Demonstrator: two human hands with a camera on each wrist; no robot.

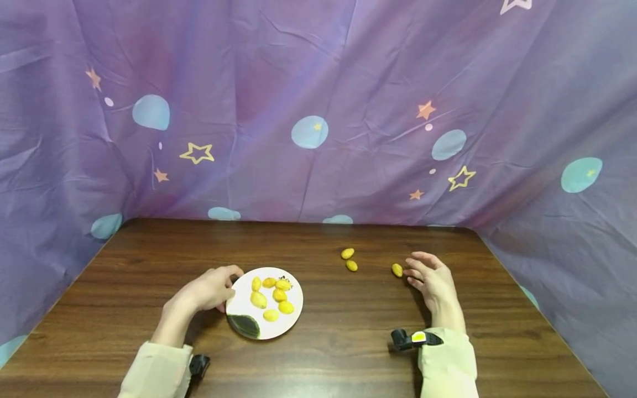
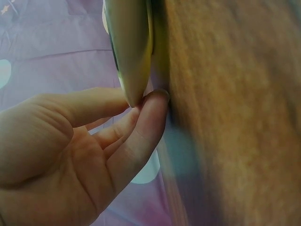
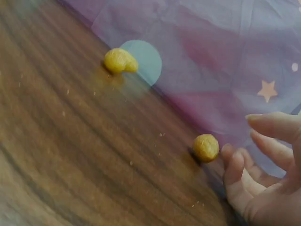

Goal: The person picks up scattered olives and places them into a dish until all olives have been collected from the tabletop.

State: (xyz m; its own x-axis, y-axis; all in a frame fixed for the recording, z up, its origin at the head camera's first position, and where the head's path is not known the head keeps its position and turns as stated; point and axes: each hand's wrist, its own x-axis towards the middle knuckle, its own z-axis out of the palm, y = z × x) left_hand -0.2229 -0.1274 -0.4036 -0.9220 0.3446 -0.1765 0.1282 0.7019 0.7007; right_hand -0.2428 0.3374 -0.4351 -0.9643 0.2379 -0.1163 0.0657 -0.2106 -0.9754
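My left hand (image 1: 209,290) pinches the left rim of a round white plate (image 1: 271,329), thumb on top and fingers beneath, as the left wrist view shows. The plate has a dark green patch at its lower left and bears several small yellow oval fruits that look like kumquats. On the right, my right hand (image 1: 435,282) is held just beside a single yellow kumquat (image 1: 397,270). Its fingers are loosely bent and spread, with nothing between them. A narrow gap parts the fingertips from this kumquat (image 3: 206,148) in the right wrist view.
Two more yellow kumquats (image 1: 350,260) lie close together on the brown wooden table (image 1: 343,331), left of the single one and farther back. A purple cloth (image 1: 264,166) with stars and balloons hangs behind the table and along its sides.
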